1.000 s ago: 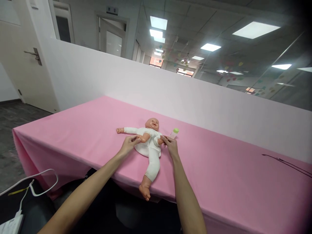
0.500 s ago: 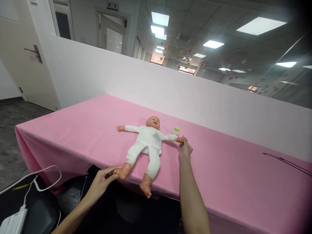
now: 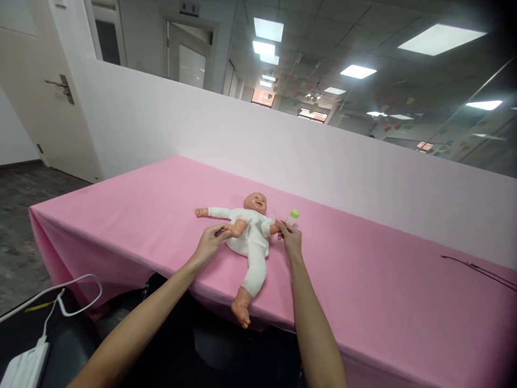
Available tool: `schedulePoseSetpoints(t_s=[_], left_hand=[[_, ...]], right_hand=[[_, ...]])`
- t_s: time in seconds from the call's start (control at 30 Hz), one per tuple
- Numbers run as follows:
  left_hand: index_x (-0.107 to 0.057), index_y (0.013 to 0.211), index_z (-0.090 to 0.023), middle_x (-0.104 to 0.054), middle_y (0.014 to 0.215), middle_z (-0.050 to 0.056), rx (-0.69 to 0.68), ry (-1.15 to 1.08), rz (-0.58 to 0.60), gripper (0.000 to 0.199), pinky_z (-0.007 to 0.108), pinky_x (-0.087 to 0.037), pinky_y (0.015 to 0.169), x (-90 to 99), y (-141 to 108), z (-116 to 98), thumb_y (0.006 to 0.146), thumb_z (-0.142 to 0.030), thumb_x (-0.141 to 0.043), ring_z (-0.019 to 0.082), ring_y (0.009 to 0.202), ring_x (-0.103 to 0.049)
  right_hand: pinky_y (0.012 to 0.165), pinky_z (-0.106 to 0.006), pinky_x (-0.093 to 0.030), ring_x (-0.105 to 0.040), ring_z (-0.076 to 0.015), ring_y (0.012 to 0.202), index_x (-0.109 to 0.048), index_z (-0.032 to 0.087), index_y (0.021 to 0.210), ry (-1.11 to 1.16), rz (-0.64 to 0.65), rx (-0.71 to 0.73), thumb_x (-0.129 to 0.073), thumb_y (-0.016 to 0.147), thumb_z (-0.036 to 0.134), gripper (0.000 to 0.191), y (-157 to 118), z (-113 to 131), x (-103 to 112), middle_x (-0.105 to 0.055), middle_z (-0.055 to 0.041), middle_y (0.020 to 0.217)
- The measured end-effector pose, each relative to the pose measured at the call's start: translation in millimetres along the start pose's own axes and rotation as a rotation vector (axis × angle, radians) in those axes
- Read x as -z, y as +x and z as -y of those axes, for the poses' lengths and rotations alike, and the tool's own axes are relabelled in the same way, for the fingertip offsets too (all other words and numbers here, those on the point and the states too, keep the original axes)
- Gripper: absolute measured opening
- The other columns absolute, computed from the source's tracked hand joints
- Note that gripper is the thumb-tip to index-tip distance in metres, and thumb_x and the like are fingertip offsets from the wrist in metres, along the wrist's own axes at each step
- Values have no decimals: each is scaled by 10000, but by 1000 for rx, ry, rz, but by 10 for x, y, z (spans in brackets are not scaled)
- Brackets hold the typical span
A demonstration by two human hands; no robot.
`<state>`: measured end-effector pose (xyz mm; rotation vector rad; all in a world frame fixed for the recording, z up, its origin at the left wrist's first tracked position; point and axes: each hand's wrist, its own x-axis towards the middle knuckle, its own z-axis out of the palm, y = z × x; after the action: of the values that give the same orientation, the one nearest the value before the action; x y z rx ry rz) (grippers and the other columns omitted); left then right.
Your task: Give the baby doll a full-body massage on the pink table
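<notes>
A baby doll (image 3: 255, 229) with a soft white body lies on its back on the pink tablecloth (image 3: 363, 280), its head toward the wall. My left hand (image 3: 212, 241) is closed on one of its feet, with that leg bent up over the belly. The doll's arm on the right side is bent inward, and my right hand (image 3: 290, 235) pinches it at the hand. Its other leg lies straight, the foot hanging over the table's near edge. Just behind my right hand is a small clear bottle with a green cap (image 3: 294, 215).
A thin black cable (image 3: 476, 267) lies on the right of the table. A white wall (image 3: 283, 140) with glass above it runs behind. At lower left, a white power bank (image 3: 28, 364) with a cable rests on a black seat (image 3: 70, 345).
My left hand has lifted the doll's foot up and over its belly, bending the leg. My right hand has moved left, folding the doll's arm in from its outstretched position.
</notes>
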<state>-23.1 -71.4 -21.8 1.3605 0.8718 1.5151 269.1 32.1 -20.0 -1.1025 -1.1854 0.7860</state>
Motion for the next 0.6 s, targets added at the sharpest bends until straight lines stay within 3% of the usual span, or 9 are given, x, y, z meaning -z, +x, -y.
schedulePoseSetpoints(t_s=[0.13, 0.23, 0.3, 0.47, 0.53, 0.6], left_hand=[[-810, 1088, -200, -780, 1149, 92, 13, 148, -53, 302, 386, -562, 947, 280, -771, 25, 870, -402, -762, 295, 1073, -717], [-830, 1049, -237, -775, 1164, 81, 20, 251, -23, 206, 376, -563, 968, 363, -1323, 153, 893, -343, -749, 286, 1100, -714], [-833, 1047, -255, -774, 1141, 76, 25, 265, -38, 184, 364, -576, 943, 341, -1546, 262, 907, -327, -737, 277, 1078, -724], [-822, 1097, -268, -756, 1110, 76, -19, 272, -38, 215, 327, -612, 818, 283, -1665, 383, 896, -324, -769, 242, 969, -737], [-817, 1114, -276, -755, 1088, 68, -72, 342, 23, 246, 314, -602, 793, 328, -1620, 343, 872, -322, -805, 220, 914, -726], [-814, 1087, -265, -757, 1021, 59, -127, 393, 71, 217, 302, -585, 753, 406, -1521, 275, 886, -347, -797, 200, 847, -711]], right_hand=[[473, -232, -401, -448, -93, 506, -707, 136, 715, 4, -366, -149, -859, 673, 485, 383, 171, -139, 398, -594, 18, 581], [460, -259, -404, -453, -119, 472, -606, 179, 632, -220, -453, -329, -787, 741, 391, 301, 190, -238, 628, -532, 32, 506], [468, -279, -412, -460, -138, 465, -585, 193, 628, -327, -453, -380, -738, 778, 356, 270, 158, -280, 692, -518, 29, 485], [542, -318, -436, -538, -203, 565, -688, 160, 711, -528, -420, -390, -691, 805, 362, 223, 106, -242, 688, -629, -61, 603], [644, -326, -483, -623, -229, 707, -746, 121, 916, -597, -430, -371, -700, 784, 354, 272, 89, -121, 675, -722, -144, 898], [754, -344, -507, -674, -259, 875, -714, 110, 1168, -702, -415, -318, -700, 783, 379, 470, 2, 87, 645, -657, -216, 1246]])
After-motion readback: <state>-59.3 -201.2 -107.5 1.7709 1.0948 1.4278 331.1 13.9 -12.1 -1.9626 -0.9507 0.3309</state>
